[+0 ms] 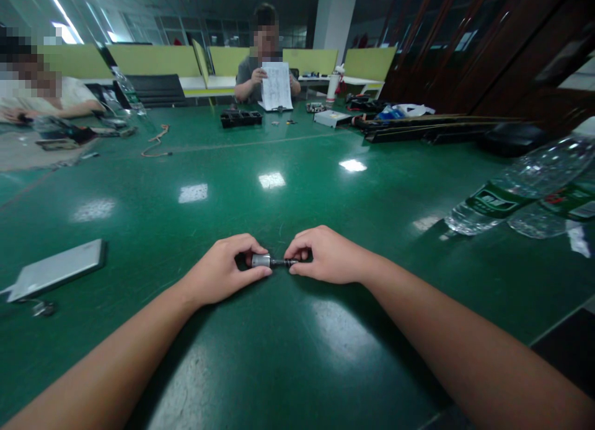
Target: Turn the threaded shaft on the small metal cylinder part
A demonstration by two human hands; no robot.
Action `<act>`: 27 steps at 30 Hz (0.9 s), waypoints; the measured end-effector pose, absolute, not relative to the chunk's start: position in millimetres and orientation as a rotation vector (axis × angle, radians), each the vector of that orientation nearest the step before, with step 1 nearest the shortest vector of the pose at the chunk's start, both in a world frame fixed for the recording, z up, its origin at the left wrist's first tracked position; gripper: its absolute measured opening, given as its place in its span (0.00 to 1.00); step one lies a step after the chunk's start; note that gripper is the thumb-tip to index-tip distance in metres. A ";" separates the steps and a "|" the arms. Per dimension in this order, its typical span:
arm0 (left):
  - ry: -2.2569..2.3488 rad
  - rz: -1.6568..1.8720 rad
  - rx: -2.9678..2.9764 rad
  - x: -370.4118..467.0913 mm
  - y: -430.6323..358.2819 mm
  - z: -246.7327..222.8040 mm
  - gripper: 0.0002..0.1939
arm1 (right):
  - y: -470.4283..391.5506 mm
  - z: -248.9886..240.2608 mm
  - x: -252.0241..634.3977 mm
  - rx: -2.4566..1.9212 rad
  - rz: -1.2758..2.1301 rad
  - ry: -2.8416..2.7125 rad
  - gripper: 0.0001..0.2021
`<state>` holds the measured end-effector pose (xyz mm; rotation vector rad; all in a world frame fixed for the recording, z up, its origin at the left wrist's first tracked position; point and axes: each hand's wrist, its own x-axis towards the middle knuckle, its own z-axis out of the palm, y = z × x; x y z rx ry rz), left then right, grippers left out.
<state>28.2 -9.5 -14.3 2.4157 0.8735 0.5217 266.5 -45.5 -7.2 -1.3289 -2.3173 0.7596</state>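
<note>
A small silver metal cylinder lies low over the green table, pinched between the thumb and fingers of my left hand. From its right end a thin dark shaft runs level to the right. My right hand has its thumb and fingertips closed on the dark, ringed far end of that shaft. The two hands face each other with a short gap between their fingertips, where part of the shaft shows. My right fingers partly hide the shaft's tip.
A silver flat device lies at left. Water bottles stand at right. Farther back are a black tray, a cord and dark long parts. One person holds papers; another sits at left.
</note>
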 end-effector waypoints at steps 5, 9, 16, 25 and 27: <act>0.873 0.522 2.407 28.5 -9.6 -13.7 0.11 | -44.3 -6.7 268.6 -1.337 0.786 -2.312 0.07; 0.876 0.518 2.401 28.5 -9.4 -14.0 0.12 | -43.6 -5.9 270.9 -1.338 0.815 -2.310 0.07; 0.877 0.520 2.410 27.3 -9.5 -13.6 0.12 | -41.9 -4.6 273.5 -1.369 0.848 -2.306 0.08; 0.871 0.523 2.421 23.4 -9.0 -15.0 0.12 | -39.3 3.0 284.0 -1.484 0.898 -2.345 0.08; 0.872 0.524 2.419 22.8 -9.4 -14.8 0.12 | -39.0 4.3 285.9 -1.497 0.863 -2.355 0.08</act>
